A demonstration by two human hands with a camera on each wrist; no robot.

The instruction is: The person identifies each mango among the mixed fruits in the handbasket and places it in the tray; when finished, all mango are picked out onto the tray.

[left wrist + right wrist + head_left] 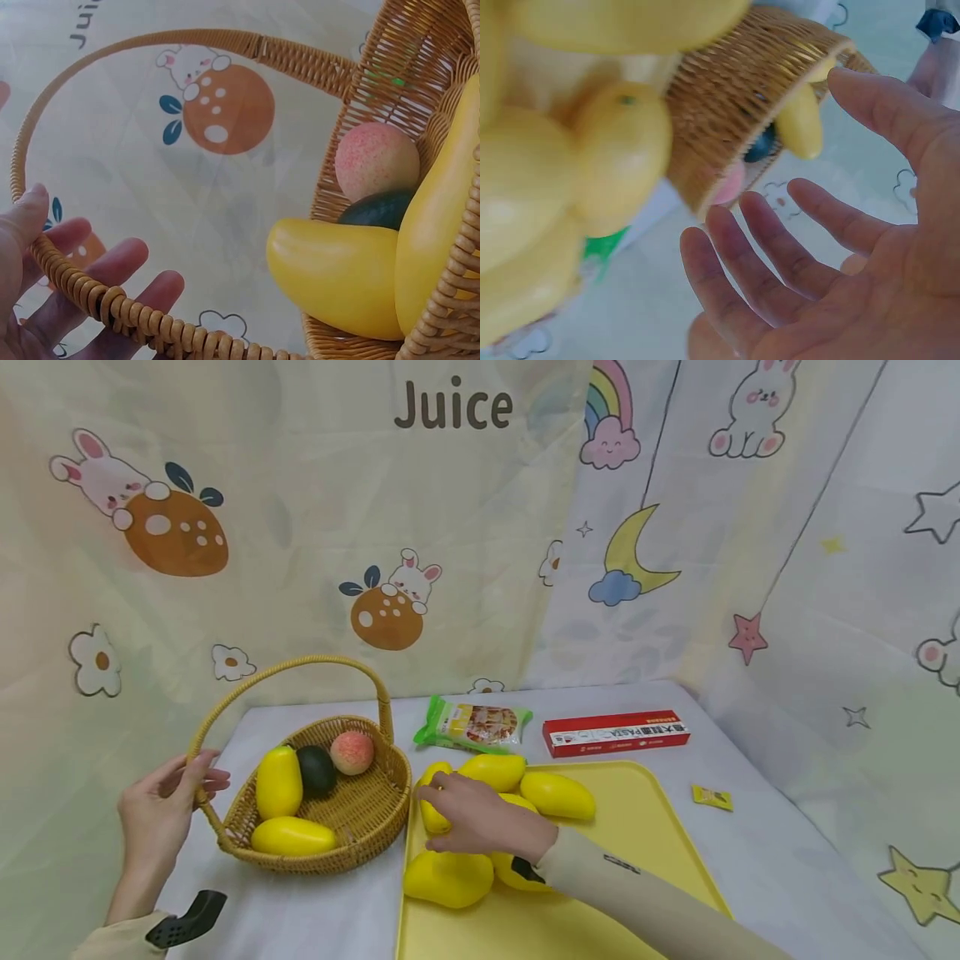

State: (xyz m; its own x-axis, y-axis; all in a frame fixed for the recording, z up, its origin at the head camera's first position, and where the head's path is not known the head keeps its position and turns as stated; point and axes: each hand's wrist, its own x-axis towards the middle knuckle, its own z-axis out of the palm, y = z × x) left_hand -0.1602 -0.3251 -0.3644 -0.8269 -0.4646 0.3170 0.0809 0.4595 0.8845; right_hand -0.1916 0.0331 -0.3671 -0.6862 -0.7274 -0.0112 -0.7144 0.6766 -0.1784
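Observation:
A wicker basket (390,822) stands on the left, with two yellow mangoes (278,783), a dark green fruit (317,771) and a pink peach (352,752) inside. My left hand (167,793) holds the side of its arched handle, thumb in front and fingers behind in the left wrist view. Over the yellow tray (622,827), my right hand (480,814) hovers among several mangoes (448,878). Its fingers are spread and slightly bent in the right wrist view, with nothing between them. One mango (622,159) lies close to the basket's side.
Behind the tray lie a green snack packet (474,725) and a red pasta box (615,732). To the tray's right is a small yellow sachet (712,797). A printed curtain (300,527) hangs along the back of the white-covered table (330,918).

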